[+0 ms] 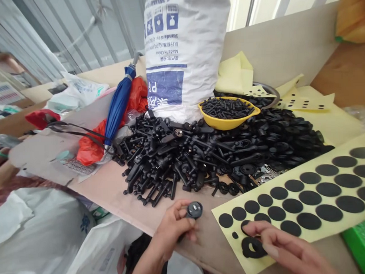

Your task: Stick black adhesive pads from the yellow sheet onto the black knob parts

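My left hand point(176, 225) is closed around a black plastic part with a round, cup-like head point(194, 209). The head faces up and shows small light spots inside; the rest of the part is mostly hidden by the fingers. Over the near end of a yellow sheet of black round stickers point(292, 205), my right hand point(286, 241) has its thumb at the edge of a black ring-shaped part point(245, 249). Its index fingertip overlaps a black sticker point(244, 226). The lower fingers are partly hidden.
Behind the hands lies a heap of black plastic handles point(171, 157), with black round caps point(278, 133) to its right. A yellow bowl point(226, 122) holds small black pieces. A white sack point(185, 53), blue umbrella point(118, 103) and green box point(362, 242) stand around.
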Motion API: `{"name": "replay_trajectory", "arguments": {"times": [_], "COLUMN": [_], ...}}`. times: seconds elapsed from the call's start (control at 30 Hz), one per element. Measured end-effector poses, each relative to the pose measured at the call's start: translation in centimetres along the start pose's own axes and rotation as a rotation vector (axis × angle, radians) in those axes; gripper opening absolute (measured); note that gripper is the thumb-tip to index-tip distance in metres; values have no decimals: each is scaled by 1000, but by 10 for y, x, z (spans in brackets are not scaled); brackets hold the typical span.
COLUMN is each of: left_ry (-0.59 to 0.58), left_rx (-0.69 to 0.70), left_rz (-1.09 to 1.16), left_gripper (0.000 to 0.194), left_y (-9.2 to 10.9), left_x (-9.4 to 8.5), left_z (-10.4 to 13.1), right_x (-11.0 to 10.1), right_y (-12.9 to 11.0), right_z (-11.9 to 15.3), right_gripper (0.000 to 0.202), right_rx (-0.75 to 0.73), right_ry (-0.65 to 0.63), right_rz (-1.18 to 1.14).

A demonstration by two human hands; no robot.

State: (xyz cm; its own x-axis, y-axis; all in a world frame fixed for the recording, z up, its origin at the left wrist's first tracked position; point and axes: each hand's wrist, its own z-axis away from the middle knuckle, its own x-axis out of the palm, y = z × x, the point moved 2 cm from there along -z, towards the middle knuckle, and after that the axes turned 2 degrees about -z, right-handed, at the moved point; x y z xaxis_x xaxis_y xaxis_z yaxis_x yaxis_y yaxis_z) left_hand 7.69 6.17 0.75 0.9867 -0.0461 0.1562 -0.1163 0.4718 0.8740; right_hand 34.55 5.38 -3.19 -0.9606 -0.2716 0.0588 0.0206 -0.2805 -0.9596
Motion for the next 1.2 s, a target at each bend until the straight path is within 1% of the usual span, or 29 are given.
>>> {"name": "replay_trajectory", "arguments": {"times": [0.07,0.13,0.23,0.33,0.47,0.57,0.7,0.8,1.0,1.2], "left_ry": [-128,-206,-252,-269,-296,-295,-303,-320,-364,-376], "left_rx": [-50,-62,-57,-75,-95,-98,-83,-73,-41,-42], "left_rz": [12,-15,-98,-166,-239,-287,-314,-314,-308,-341], "left_gripper": [45,47,45,44,44,43,47,47,39,39], "left_y": [-7,-12,-15,-13,-4,3,10,9,2,-1], "left_x": [21,40,61,71,75,75,76,76,73,71], "left_z": [-1,-5,-13,-16,-13,-10,-7,-7,-9,-10], "right_x": [8,15,19,18,15,13,9,8,10,7], "right_y": [-11,-20,-28,-31,-31,-27,-19,-18,-21,-13], "right_z": [-1,-1,-1,0,2,1,-1,-1,-3,-4], "right_gripper": [30,34,36,34,34,32,28,25,30,26], "right_rx": [8,17,34,35,26,27,27,36,43,46], "right_ry": [38,61,111,124,123,116,86,71,131,71], "right_rz": [-56,-97,-133,-147,-145,-143,-150,-157,-150,-142]}}
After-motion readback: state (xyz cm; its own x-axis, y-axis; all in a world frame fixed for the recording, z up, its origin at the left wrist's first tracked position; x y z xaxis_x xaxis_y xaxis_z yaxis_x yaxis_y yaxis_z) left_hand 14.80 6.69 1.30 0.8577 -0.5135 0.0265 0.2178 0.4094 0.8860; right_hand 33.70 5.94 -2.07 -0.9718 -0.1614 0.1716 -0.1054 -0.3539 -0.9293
